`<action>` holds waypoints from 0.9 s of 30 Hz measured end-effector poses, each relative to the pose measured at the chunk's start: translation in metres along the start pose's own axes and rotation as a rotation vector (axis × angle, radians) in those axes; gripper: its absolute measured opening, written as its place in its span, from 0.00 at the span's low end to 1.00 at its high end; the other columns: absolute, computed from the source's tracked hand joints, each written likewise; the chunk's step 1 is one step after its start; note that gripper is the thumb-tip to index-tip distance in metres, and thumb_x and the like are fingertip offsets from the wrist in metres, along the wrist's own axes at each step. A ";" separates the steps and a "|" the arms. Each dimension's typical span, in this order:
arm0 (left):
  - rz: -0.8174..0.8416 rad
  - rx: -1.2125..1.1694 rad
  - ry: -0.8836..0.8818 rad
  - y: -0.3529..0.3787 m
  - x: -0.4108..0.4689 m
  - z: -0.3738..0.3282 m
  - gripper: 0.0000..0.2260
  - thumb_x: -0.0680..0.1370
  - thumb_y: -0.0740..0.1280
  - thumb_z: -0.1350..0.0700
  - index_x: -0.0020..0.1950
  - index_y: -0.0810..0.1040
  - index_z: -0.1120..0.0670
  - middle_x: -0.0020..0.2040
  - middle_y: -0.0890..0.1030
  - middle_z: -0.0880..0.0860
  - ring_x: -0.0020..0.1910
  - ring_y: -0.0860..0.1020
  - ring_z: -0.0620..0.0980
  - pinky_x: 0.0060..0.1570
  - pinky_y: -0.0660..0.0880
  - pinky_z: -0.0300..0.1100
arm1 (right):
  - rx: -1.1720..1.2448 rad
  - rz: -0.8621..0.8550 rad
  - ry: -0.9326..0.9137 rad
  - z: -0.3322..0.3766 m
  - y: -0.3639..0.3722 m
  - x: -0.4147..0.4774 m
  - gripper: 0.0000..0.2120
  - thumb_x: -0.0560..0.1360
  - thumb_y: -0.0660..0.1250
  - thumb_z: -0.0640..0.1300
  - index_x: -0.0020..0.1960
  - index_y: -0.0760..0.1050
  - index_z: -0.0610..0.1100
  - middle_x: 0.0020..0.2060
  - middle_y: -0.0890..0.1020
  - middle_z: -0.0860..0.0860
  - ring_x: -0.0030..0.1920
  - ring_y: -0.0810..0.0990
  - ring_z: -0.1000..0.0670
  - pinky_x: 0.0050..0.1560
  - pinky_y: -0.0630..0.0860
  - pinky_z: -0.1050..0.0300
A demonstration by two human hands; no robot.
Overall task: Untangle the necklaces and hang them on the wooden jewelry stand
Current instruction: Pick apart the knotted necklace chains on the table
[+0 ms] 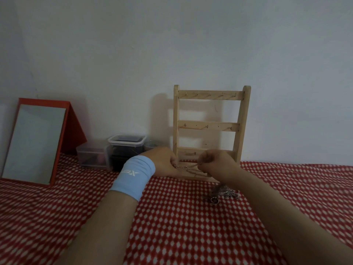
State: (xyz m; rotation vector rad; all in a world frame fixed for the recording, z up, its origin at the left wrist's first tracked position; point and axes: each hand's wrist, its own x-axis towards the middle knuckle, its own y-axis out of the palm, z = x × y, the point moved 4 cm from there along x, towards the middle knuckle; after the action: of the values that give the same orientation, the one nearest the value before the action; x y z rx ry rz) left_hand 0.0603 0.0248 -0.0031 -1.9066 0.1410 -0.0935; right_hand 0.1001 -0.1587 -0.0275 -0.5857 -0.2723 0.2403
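Red dotted cloth (172,226), wooden stand (210,123) at back edge; our left grip (161,161), right grip (217,163) pinch chain (188,167), we'd tease gently.

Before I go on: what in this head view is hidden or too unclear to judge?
All in the head view:
chain between left hand and right hand: thin and blurred, so strand count and knots are unreadable.
grip on it: fingertips are curled out of sight behind the hands.
pile: small and dark, necklace count unclear.
stand: lowest rail and base partly covered by both hands.
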 end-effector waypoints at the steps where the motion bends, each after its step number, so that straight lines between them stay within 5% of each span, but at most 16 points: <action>1: 0.000 0.032 0.005 0.001 0.000 -0.001 0.14 0.75 0.71 0.48 0.33 0.75 0.53 0.34 0.74 0.49 0.33 0.72 0.44 0.35 0.69 0.37 | -0.025 -0.006 0.005 -0.001 0.000 0.001 0.05 0.76 0.72 0.36 0.46 0.82 0.46 0.43 0.85 0.48 0.39 0.83 0.51 0.41 0.81 0.60; 3: -0.026 0.092 0.013 0.001 -0.001 0.000 0.08 0.76 0.69 0.55 0.37 0.76 0.53 0.39 0.76 0.49 0.39 0.75 0.47 0.41 0.73 0.40 | -0.054 -0.002 0.011 0.000 -0.001 0.000 0.03 0.77 0.72 0.41 0.46 0.83 0.47 0.43 0.86 0.49 0.43 0.85 0.47 0.42 0.80 0.59; 8: -0.028 -0.015 0.013 0.003 -0.009 0.018 0.13 0.76 0.66 0.66 0.49 0.76 0.47 0.43 0.77 0.45 0.44 0.78 0.46 0.46 0.72 0.36 | 0.034 0.250 0.028 0.007 0.003 -0.008 0.08 0.81 0.68 0.47 0.50 0.83 0.43 0.43 0.87 0.48 0.23 0.72 0.59 0.24 0.68 0.67; 12: 0.136 -0.189 -0.050 0.001 -0.026 0.030 0.26 0.76 0.62 0.72 0.64 0.74 0.44 0.50 0.83 0.49 0.41 0.81 0.43 0.49 0.78 0.39 | -0.177 0.438 0.013 0.007 0.011 -0.012 0.11 0.81 0.65 0.54 0.52 0.84 0.50 0.49 0.86 0.50 0.39 0.81 0.50 0.40 0.77 0.59; 16: 0.249 -0.508 -0.095 -0.001 -0.049 0.048 0.26 0.74 0.66 0.73 0.62 0.72 0.46 0.52 0.84 0.53 0.48 0.83 0.50 0.53 0.79 0.45 | -0.326 0.563 -0.018 0.005 0.018 -0.014 0.10 0.79 0.68 0.52 0.59 0.83 0.55 0.52 0.86 0.49 0.51 0.84 0.45 0.56 0.81 0.52; 18: 0.280 -0.653 -0.130 0.002 -0.059 0.059 0.24 0.73 0.67 0.74 0.61 0.71 0.50 0.50 0.83 0.55 0.46 0.81 0.52 0.48 0.78 0.45 | -0.363 0.612 -0.040 0.007 0.021 -0.016 0.07 0.79 0.69 0.51 0.55 0.84 0.57 0.49 0.87 0.50 0.49 0.84 0.45 0.56 0.81 0.51; 22: 0.418 -0.317 -0.206 0.010 -0.073 0.068 0.17 0.76 0.66 0.69 0.55 0.77 0.48 0.50 0.82 0.52 0.46 0.80 0.49 0.48 0.78 0.41 | -0.407 0.712 -0.104 0.016 0.027 -0.026 0.10 0.79 0.69 0.47 0.59 0.83 0.56 0.49 0.86 0.56 0.44 0.83 0.55 0.53 0.82 0.58; 27: 0.448 0.051 -0.233 0.002 -0.079 0.048 0.20 0.70 0.76 0.47 0.61 0.79 0.39 0.52 0.79 0.38 0.58 0.76 0.43 0.68 0.69 0.45 | -0.374 0.709 -0.146 0.021 0.032 -0.028 0.18 0.78 0.70 0.38 0.64 0.80 0.53 0.49 0.87 0.59 0.50 0.85 0.59 0.57 0.82 0.57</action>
State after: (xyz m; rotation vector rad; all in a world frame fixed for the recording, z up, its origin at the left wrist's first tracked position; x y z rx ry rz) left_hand -0.0114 0.0801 -0.0208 -1.7778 0.3979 0.4211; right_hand 0.0628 -0.1305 -0.0346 -1.0279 -0.2428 0.9331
